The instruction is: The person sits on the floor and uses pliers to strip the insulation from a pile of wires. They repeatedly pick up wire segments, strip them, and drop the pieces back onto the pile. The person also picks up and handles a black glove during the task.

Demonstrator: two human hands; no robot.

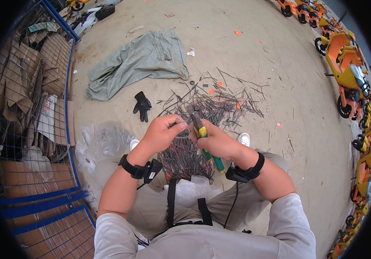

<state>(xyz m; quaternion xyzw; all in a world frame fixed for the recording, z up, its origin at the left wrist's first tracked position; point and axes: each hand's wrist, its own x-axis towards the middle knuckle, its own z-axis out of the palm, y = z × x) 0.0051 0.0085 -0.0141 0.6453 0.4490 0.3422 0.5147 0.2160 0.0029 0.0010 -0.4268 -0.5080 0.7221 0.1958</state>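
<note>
My right hand [216,139] is closed around combination pliers [202,131] with green and yellow handles, their dark jaws pointing up and away from me. Beside it, my left hand [169,131] has thumb and forefinger pinched together close to the pliers; something thin may be between the fingertips, but it is too small to tell. Beneath both hands, a large heap of short dark cable offcuts [185,155] with pinkish bits lies on the floor between my feet. More dark strands [227,106] spread out beyond the hands.
A black work glove [142,106] and a grey-green woven sack [143,61] lie ahead on the left. Clear plastic bags [107,140] are by my left leg. A blue wire-mesh cage [69,97] holding cardboard stands at left. Yellow and orange scooters [344,64] line the right side.
</note>
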